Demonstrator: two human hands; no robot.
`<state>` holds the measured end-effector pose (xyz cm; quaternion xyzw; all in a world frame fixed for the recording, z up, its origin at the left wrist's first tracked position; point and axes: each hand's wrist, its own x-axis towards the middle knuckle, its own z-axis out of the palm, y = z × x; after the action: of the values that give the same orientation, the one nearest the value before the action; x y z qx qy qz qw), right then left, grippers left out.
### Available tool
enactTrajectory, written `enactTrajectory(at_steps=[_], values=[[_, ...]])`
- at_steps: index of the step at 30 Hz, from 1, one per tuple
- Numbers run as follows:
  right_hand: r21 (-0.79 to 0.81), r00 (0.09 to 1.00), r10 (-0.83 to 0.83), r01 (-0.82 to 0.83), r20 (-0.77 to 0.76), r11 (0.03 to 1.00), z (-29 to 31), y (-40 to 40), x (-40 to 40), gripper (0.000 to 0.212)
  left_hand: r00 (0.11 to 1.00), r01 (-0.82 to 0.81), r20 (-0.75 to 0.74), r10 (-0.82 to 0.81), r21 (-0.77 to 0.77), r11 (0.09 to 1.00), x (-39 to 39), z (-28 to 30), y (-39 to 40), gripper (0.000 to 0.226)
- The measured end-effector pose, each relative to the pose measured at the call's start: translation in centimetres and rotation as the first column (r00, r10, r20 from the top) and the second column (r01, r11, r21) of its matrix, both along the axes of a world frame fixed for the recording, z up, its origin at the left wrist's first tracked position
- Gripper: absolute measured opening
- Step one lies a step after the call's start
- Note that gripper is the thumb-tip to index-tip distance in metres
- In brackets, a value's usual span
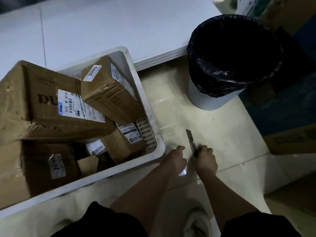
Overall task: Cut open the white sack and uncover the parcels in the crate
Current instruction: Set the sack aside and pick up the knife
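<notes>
Your right hand [206, 159] grips the grey utility knife [192, 142], blade out; your left hand [176, 158] curls beside it, contents unclear. No white sack shows; stiff brown cardboard parcels [68, 103] fill the white plastic crate [150, 106] left. They look heavy: lift by their edges.

— What sort of place? Parcel sorting rm?
— Looks it. White crate [150, 106] on pale tile floor [213, 134], packed w/ labelled cardboard parcels [56, 103]. Right of crate: bin [227, 65] w/ black liner. Beyond bin, more cartons [290, 139] stacked.
</notes>
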<state>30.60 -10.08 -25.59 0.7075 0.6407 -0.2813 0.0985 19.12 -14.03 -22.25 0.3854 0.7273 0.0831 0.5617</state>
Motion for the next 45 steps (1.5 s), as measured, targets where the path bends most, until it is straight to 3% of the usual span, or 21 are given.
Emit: enactTrajectory(at_steps=[3,8,12,14,16,19,21,29,33,35,41,45], values=[[-0.044,0.998,-0.044,0.042,-0.049,0.998,-0.6,0.0,-0.2,0.027,0.999,0.023,-0.028,-0.023,0.0,1.0,-0.2,-0.6,-0.2,0.054],[-0.262,0.981,-0.111,0.067,-0.157,0.963,0.3,0.7,-0.1,0.021,0.999,0.031,-0.01,-0.031,-0.037,0.999,0.0,1.0,-0.2,0.055],[-0.371,0.902,-0.247,0.108,-0.353,0.922,2.9,2.0,-0.7,0.003,0.989,0.109,-0.095,-0.111,-0.026,0.994,0.5,4.1,-0.2,0.039],[-0.418,0.859,-0.28,0.087,-0.428,0.904,5.6,3.0,-0.8,0.012,0.981,0.158,-0.112,-0.156,0.016,0.987,0.8,5.7,-0.1,0.035],[-0.458,0.819,-0.274,0.016,-0.503,0.889,9.7,3.8,-0.8,0.013,0.993,0.117,-0.036,-0.116,0.055,0.992,1.1,7.9,-0.1,0.034],[-0.5,0.753,-0.278,-0.078,-0.596,0.862,15.9,4.6,-0.5,0.01,0.988,-0.081,0.144,0.062,0.127,0.989,1.3,10.9,-0.1,0.029],[-0.48,0.728,-0.254,-0.117,-0.636,0.869,19.8,4.4,-0.3,0.012,0.951,-0.217,0.239,0.197,0.063,0.974,1.2,14.0,-0.4,0.013],[-0.195,0.538,-0.068,-0.183,-0.84,0.964,32.6,0.0,-3.8,0.013,0.795,-0.55,0.406,0.451,0.166,0.819,-2.1,25.9,-4.8,0.033],[-0.076,0.339,-0.029,-0.127,-0.94,0.989,37.4,-4.6,-6.8,0.022,0.718,-0.659,0.466,0.517,0.216,0.721,-3.6,31.4,-8.0,0.049],[-0.036,0.241,-0.014,-0.087,-0.971,0.996,39.4,-7.1,-8.0,0.022,0.684,-0.705,0.498,0.533,0.268,0.656,-4.0,33.5,-9.9,0.054],[0.007,0.122,0.005,0.018,-0.992,1.0,43.0,-12.9,-10.6,0.022,0.644,-0.748,0.442,0.624,0.534,0.394,-4.6,36.0,-14.7,0.036],[0.051,0.093,0.045,0.064,-0.995,0.997,43.6,-15.2,-11.9,0.015,0.662,-0.691,0.369,0.652,0.638,0.34,-4.9,37.0,-17.0,0.04]])
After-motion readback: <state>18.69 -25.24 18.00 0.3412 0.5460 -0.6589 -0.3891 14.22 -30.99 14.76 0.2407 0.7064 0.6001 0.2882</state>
